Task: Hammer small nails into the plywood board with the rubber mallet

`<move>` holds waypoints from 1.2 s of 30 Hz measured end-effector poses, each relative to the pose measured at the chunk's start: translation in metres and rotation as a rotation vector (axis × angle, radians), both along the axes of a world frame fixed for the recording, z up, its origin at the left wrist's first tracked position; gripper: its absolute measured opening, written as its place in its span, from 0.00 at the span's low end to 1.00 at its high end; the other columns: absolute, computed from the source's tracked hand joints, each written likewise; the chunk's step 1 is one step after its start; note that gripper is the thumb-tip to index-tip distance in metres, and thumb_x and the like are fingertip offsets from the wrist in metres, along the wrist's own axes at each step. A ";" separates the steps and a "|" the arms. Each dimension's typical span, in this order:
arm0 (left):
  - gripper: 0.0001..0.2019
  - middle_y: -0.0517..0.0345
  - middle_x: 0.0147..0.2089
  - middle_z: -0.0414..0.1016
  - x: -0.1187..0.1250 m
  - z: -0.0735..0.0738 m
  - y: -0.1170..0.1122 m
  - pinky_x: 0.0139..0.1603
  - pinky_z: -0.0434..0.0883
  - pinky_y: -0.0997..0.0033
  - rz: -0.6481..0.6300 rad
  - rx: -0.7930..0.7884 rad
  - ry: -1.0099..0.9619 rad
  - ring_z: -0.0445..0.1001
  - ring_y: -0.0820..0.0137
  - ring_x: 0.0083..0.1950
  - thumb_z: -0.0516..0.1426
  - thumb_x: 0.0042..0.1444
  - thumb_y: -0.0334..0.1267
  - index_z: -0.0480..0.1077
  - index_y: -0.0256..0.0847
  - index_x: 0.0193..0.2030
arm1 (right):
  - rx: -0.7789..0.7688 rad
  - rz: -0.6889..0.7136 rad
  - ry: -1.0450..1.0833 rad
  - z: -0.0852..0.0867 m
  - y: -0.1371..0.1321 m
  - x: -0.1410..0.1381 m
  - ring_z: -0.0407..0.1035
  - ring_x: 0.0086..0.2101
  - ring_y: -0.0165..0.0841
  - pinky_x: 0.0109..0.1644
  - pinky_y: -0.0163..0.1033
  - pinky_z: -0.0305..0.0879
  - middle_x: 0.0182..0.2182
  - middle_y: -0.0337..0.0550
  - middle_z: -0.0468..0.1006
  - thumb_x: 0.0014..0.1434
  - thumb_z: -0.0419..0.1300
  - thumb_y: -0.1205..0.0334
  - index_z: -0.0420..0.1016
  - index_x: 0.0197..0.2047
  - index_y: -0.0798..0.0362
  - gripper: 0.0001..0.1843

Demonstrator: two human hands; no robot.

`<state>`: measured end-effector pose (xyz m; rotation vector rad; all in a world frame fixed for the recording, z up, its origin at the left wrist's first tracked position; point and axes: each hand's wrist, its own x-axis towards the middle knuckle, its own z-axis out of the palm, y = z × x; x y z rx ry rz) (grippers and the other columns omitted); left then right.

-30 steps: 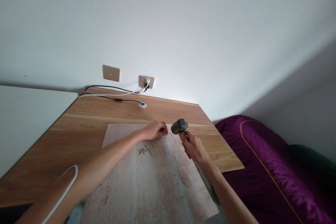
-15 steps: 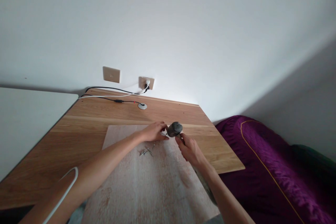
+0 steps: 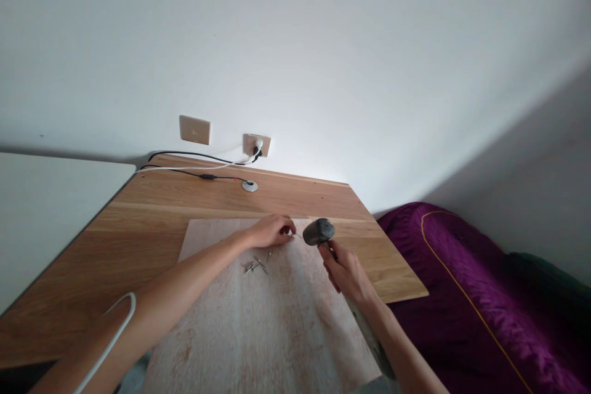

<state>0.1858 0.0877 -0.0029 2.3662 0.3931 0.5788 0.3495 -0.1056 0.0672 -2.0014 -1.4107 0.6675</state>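
A mallet with a dark, blocky head [image 3: 318, 231] is in my right hand [image 3: 346, 268], which is wrapped round its handle close to the head. The handle runs back under my right forearm. My left hand [image 3: 276, 232] is closed in a pinch near the far edge of the pale wooden board [image 3: 277, 320]. From its fingertips a thin nail [image 3: 298, 236] sticks out to the right, toward the mallet head; how it meets the board is too small to make out. Several loose metal nails [image 3: 256, 266] lie on the board, just nearer than my left hand.
Under the board is a wooden table [image 3: 138, 209] against a white wall. Black and white cables [image 3: 198, 168] lead along its back to a wall socket [image 3: 257, 144]. A white panel [image 3: 55, 215] borders the left side, purple fabric [image 3: 443, 258] the right.
My right hand has drawn the mallet a little to the right, away from my left hand. The left fingers have closed in slightly and stay at almost the same spot.
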 end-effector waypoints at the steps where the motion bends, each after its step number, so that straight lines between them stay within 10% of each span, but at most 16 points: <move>1: 0.14 0.55 0.40 0.78 0.000 0.000 0.000 0.38 0.65 0.73 0.007 0.001 0.005 0.74 0.68 0.36 0.68 0.55 0.41 0.79 0.39 0.47 | 0.012 0.011 0.001 0.002 0.004 -0.002 0.63 0.13 0.27 0.15 0.30 0.54 0.18 0.29 0.67 0.67 0.50 0.43 0.65 0.35 0.48 0.18; 8: 0.23 0.54 0.42 0.76 -0.003 0.003 -0.002 0.41 0.66 0.71 0.010 0.019 0.012 0.74 0.64 0.42 0.71 0.50 0.46 0.77 0.39 0.50 | -0.002 0.094 -0.065 0.002 0.026 -0.018 0.65 0.15 0.29 0.19 0.31 0.57 0.17 0.32 0.68 0.68 0.49 0.51 0.67 0.35 0.48 0.14; 20: 0.03 0.53 0.40 0.82 0.001 -0.001 -0.001 0.43 0.67 0.72 0.009 0.028 -0.035 0.79 0.65 0.41 0.64 0.61 0.32 0.81 0.39 0.37 | -0.098 -0.005 0.014 -0.015 -0.021 0.007 0.61 0.12 0.26 0.15 0.30 0.52 0.17 0.28 0.65 0.66 0.49 0.40 0.66 0.36 0.48 0.20; 26: 0.06 0.54 0.42 0.81 0.000 -0.001 0.000 0.42 0.67 0.73 -0.026 0.001 -0.018 0.79 0.67 0.41 0.63 0.61 0.34 0.82 0.41 0.43 | -0.013 -0.007 0.005 0.003 -0.005 0.001 0.62 0.13 0.26 0.16 0.30 0.53 0.17 0.29 0.65 0.65 0.50 0.41 0.65 0.36 0.48 0.19; 31: 0.28 0.55 0.48 0.75 0.000 -0.002 -0.002 0.40 0.68 0.72 0.056 -0.054 0.022 0.75 0.68 0.39 0.74 0.46 0.44 0.77 0.42 0.55 | 0.046 0.067 -0.024 0.011 0.017 -0.008 0.64 0.14 0.26 0.17 0.29 0.55 0.18 0.30 0.67 0.69 0.49 0.45 0.66 0.37 0.49 0.17; 36: 0.22 0.56 0.45 0.74 -0.001 -0.001 -0.004 0.41 0.68 0.72 0.029 -0.036 -0.059 0.74 0.69 0.39 0.72 0.50 0.44 0.76 0.41 0.50 | -0.020 0.115 -0.038 -0.002 0.021 -0.011 0.65 0.14 0.28 0.17 0.30 0.57 0.17 0.31 0.68 0.68 0.49 0.47 0.66 0.34 0.49 0.17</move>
